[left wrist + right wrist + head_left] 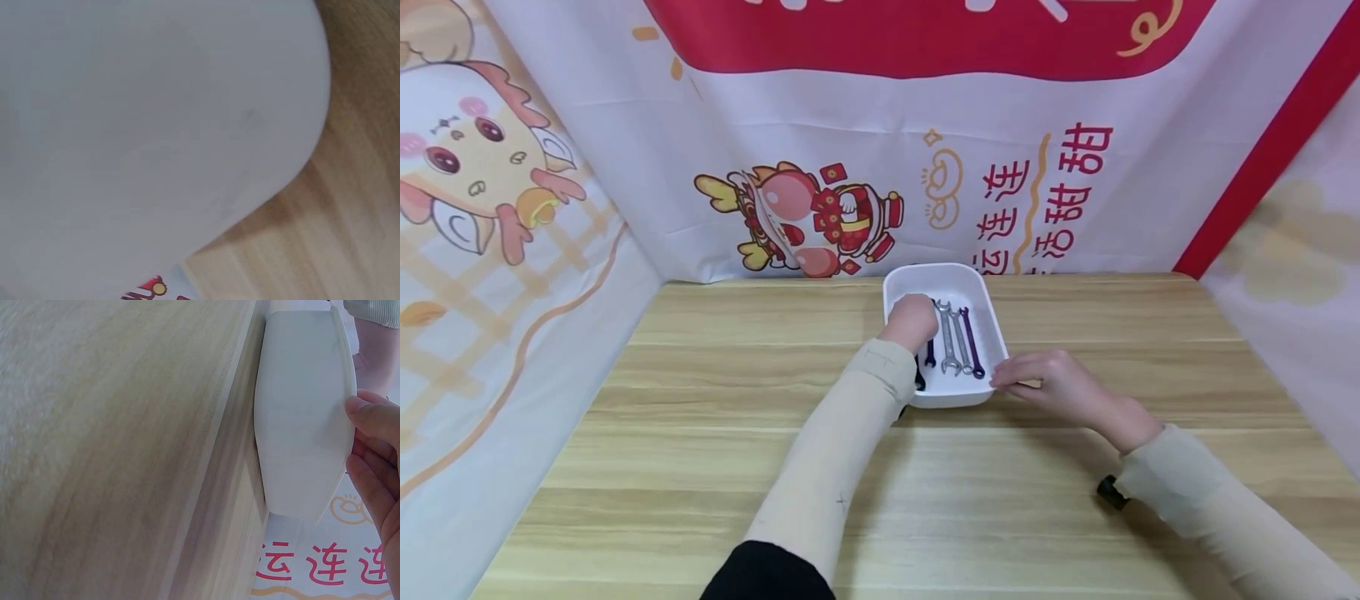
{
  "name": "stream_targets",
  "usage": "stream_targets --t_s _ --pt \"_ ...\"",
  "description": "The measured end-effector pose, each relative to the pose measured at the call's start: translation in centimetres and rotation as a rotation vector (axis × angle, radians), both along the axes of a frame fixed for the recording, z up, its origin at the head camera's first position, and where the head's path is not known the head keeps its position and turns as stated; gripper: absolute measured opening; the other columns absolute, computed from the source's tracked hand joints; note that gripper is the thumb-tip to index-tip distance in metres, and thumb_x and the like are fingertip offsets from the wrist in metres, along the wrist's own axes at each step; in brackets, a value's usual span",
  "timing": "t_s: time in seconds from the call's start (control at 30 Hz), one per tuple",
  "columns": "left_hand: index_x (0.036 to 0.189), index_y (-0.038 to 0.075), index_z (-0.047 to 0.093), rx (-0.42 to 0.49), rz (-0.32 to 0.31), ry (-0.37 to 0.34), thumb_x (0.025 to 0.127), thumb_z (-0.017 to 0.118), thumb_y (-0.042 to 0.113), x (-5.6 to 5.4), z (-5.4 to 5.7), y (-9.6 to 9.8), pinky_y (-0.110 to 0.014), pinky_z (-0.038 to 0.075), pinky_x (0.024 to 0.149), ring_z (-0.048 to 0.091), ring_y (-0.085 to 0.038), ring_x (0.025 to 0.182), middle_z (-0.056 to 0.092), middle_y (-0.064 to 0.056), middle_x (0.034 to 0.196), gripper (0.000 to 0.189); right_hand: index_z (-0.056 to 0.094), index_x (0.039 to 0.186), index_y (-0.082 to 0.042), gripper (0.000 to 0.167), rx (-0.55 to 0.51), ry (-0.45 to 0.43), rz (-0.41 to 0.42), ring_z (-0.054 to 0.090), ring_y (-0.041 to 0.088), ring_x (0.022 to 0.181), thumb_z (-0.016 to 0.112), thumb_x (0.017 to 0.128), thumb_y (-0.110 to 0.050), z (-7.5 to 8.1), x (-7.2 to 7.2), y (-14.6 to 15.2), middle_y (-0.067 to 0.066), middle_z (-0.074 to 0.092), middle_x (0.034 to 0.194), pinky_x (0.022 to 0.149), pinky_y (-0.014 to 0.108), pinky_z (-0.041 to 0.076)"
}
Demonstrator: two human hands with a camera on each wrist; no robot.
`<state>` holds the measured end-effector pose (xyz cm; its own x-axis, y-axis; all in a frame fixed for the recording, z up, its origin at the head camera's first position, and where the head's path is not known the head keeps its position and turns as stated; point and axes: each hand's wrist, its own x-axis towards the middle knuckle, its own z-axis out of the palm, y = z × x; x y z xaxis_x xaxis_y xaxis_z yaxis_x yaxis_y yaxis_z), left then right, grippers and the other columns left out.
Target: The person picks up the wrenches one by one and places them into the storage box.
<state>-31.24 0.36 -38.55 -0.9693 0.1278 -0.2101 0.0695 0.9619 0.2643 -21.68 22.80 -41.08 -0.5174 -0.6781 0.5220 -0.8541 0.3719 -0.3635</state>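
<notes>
A white plastic tray [951, 400] holds several wrenches. A silver open-end wrench [948, 337], a slimmer silver wrench [961, 346] and a dark purple wrench [972, 343] lie side by side. To their left is a black wrench [930, 353], partly covered by my left hand [914, 320]. That hand reaches down inside the tray's left part; its fingers are hidden, so I cannot tell what they hold. My right hand [1048, 379] pinches the tray's near right rim, the thumb [369, 415] and fingers meeting at the edge in the right wrist view. Only the tray's outer wall fills the left wrist view.
The tray stands at the back of a wood-grain table [760, 358], close to a printed cloth backdrop [820, 108]. Cloth walls also rise along the table's left and right sides. Under the right sleeve a small black object [1112, 492] sticks out.
</notes>
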Motion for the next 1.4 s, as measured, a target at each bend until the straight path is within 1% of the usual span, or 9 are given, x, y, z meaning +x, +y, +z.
stream_targets --t_s 0.13,0.43,0.57,0.77,0.9,1.07,1.23,1.3,1.4 --pt "0.109 0.005 0.07 0.024 0.025 -0.022 0.098 0.058 0.006 0.0 0.6 0.1 -0.03 0.054 0.086 0.063 -0.021 0.098 0.069 -0.009 0.114 0.016 0.081 0.094 -0.006 0.032 0.018 -0.016 -0.012 0.075 0.029 0.09 0.085 0.07 0.016 0.1 0.0 0.1 0.011 0.077 0.098 0.078 0.043 0.062" --pt "0.096 0.005 0.068 0.078 0.009 0.008 0.098 0.059 0.007 0.3 1.2 -0.3 -0.029 0.054 0.07 0.061 -0.02 0.081 0.067 -0.009 0.097 0.008 0.081 0.094 -0.006 0.03 0.034 -0.011 -0.022 0.075 0.027 0.091 0.085 0.071 0.014 0.3 -0.1 0.6 0.009 0.078 0.099 0.078 0.043 0.062" --pt "0.095 0.005 0.067 0.136 0.009 0.017 0.096 0.063 0.009 0.4 1.3 -0.8 -0.03 0.054 0.071 0.061 -0.02 0.08 0.066 -0.009 0.093 0.006 0.081 0.093 -0.006 0.03 0.035 -0.004 -0.02 0.075 0.027 0.091 0.085 0.071 0.014 0.3 -0.2 0.8 0.008 0.078 0.098 0.079 0.041 0.062" --pt "0.105 0.002 0.066 0.245 0.042 0.008 0.097 0.064 0.01 0.5 1.4 -1.2 -0.031 0.054 0.075 0.061 -0.022 0.084 0.064 -0.009 0.095 0.011 0.081 0.092 -0.007 0.031 0.034 0.022 -0.012 0.075 0.026 0.089 0.086 0.069 0.013 0.5 -0.2 1.1 0.007 0.078 0.097 0.084 0.027 0.059" --pt "0.096 0.005 0.064 0.278 0.03 0.007 0.097 0.062 0.009 0.6 1.8 -1.2 -0.028 0.052 0.066 0.059 -0.019 0.075 0.062 -0.007 0.087 0.005 0.081 0.092 -0.008 0.034 0.029 0.04 -0.002 0.075 0.025 0.088 0.086 0.067 0.014 0.6 -0.2 1.1 0.006 0.078 0.096 0.079 0.034 0.061" --pt "0.083 0.009 0.057 0.331 0.019 -0.007 0.098 0.059 0.009 0.8 2.5 -1.2 -0.026 0.047 0.056 0.051 -0.014 0.062 0.054 -0.003 0.073 0.016 0.081 0.094 -0.008 0.034 0.038 0.047 0.0 0.075 0.025 0.088 0.086 0.068 0.014 0.7 -0.6 1.2 0.006 0.078 0.096 0.076 0.039 0.062" --pt "0.099 0.006 0.064 0.409 0.037 0.041 0.099 0.06 0.01 1.5 2.5 -1.5 -0.028 0.052 0.067 0.058 -0.017 0.078 0.062 -0.004 0.088 0.006 0.081 0.093 -0.008 0.033 0.07 0.052 -0.007 0.074 0.024 0.088 0.088 0.068 0.012 0.5 -0.7 1.5 0.005 0.078 0.096 0.076 0.04 0.062" --pt "0.106 0.006 0.066 0.43 0.044 0.067 0.1 0.06 0.011 1.9 2.2 -1.7 -0.03 0.054 0.074 0.06 -0.019 0.086 0.065 -0.005 0.097 0.01 0.081 0.093 -0.009 0.034 0.081 0.053 -0.002 0.074 0.024 0.087 0.088 0.067 0.011 0.4 -0.6 1.6 0.004 0.078 0.095 0.075 0.041 0.062" --pt "0.108 0.006 0.066 0.463 0.042 0.095 0.101 0.059 0.012 2.4 1.9 -2.1 -0.031 0.055 0.079 0.062 -0.021 0.091 0.066 -0.007 0.1 0.011 0.081 0.093 -0.009 0.035 0.089 0.051 0.008 0.074 0.024 0.086 0.089 0.066 0.012 0.3 -0.4 1.7 0.004 0.078 0.094 0.074 0.043 0.062"
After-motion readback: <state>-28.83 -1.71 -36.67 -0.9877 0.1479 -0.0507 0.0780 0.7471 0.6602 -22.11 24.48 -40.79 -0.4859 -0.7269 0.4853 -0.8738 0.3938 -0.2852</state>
